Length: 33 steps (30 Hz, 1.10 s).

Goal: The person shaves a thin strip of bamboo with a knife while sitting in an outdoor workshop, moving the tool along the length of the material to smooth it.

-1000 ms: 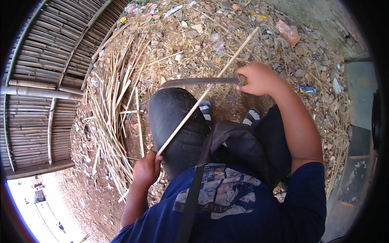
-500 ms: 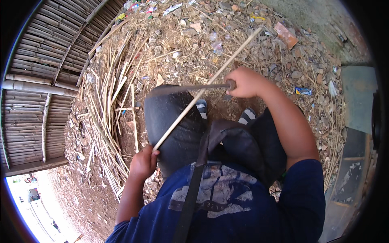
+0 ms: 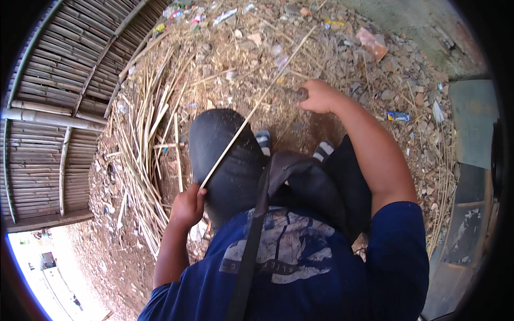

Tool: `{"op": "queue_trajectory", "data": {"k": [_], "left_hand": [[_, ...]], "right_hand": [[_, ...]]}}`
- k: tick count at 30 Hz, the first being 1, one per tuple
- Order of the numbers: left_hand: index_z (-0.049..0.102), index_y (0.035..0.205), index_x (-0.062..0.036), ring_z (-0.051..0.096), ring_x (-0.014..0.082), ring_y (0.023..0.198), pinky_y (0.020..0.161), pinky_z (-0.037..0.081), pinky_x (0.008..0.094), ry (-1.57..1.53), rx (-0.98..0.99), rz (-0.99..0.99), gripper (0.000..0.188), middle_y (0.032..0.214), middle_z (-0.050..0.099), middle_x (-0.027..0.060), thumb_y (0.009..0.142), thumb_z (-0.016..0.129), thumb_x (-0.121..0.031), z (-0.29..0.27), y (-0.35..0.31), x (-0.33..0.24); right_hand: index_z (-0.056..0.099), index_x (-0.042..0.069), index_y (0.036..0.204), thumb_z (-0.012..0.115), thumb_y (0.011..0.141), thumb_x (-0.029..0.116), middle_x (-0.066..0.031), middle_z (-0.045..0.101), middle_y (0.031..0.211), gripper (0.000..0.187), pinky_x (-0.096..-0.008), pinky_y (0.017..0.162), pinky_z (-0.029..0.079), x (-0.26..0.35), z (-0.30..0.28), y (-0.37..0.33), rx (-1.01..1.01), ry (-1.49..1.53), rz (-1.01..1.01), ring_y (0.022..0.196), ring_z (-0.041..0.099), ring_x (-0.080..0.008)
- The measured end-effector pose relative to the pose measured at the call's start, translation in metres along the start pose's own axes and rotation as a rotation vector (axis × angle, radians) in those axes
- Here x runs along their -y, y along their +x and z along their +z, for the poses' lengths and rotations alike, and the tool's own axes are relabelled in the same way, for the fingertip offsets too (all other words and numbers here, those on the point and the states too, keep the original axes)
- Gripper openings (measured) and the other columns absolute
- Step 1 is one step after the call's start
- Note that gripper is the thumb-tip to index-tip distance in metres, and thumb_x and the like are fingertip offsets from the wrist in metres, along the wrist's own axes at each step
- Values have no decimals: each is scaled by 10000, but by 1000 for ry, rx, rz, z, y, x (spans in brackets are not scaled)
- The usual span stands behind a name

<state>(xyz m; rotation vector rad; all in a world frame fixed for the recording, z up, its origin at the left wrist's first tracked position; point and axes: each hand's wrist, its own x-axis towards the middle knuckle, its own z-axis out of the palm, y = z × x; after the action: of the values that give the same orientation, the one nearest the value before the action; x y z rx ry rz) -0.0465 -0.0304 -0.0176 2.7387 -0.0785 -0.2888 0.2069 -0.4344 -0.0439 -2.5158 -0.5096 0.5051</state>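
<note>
My left hand point(image 3: 188, 206) is closed around the lower end of a long pale bamboo strip point(image 3: 235, 137). The strip slants up and to the right, past my dark-trousered left knee, with its far end over the littered ground. In my right hand point(image 3: 321, 97) is a machete point(image 3: 303, 94), gripped by its handle. Its blade points left toward the strip's upper half, but is blurred against the ground, so I cannot tell whether it touches the strip.
Cut bamboo strips point(image 3: 140, 166) lie piled left of my knee. A bamboo slat wall point(image 3: 51, 155) stands at the left. Rubble, dry shavings and litter cover the ground, with a broken reddish brick piece point(image 3: 371, 44) ahead. Grey panels point(image 3: 474, 125) stand at the right.
My right hand has moved slightly forward with the machete; its blade no longer shows broadly across my knee. The strip's far end has shifted left, and my left hand has moved slightly forward.
</note>
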Motion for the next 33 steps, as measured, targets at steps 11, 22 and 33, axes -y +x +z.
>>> {"op": "queue_trajectory", "data": {"k": [11,22,33], "left_hand": [[536,910,-37,604,502,695,620,466,576,68,-19,-18,266,702,610,271,1017,517,-279,-2,-1,-15],[529,963,-49,605,514,698,631,461,598,92,-16,-32,269,703,610,271,1027,503,-308,-6,-3,-14],[540,938,-25,590,525,718,648,460,575,-73,34,-4,331,706,598,287,1033,480,-337,-15,-5,-12]], "right_hand": [[688,-16,1006,739,728,263,-203,698,945,398,-424,760,537,4,-8,-9,43,5,-14,862,689,-338],[687,1,1000,719,750,236,-175,686,869,345,-419,723,518,25,-10,-12,69,-72,-90,799,676,-313],[643,-25,999,766,772,324,-143,681,856,433,-421,744,507,-50,-19,-4,-388,176,208,805,666,-292]]}}
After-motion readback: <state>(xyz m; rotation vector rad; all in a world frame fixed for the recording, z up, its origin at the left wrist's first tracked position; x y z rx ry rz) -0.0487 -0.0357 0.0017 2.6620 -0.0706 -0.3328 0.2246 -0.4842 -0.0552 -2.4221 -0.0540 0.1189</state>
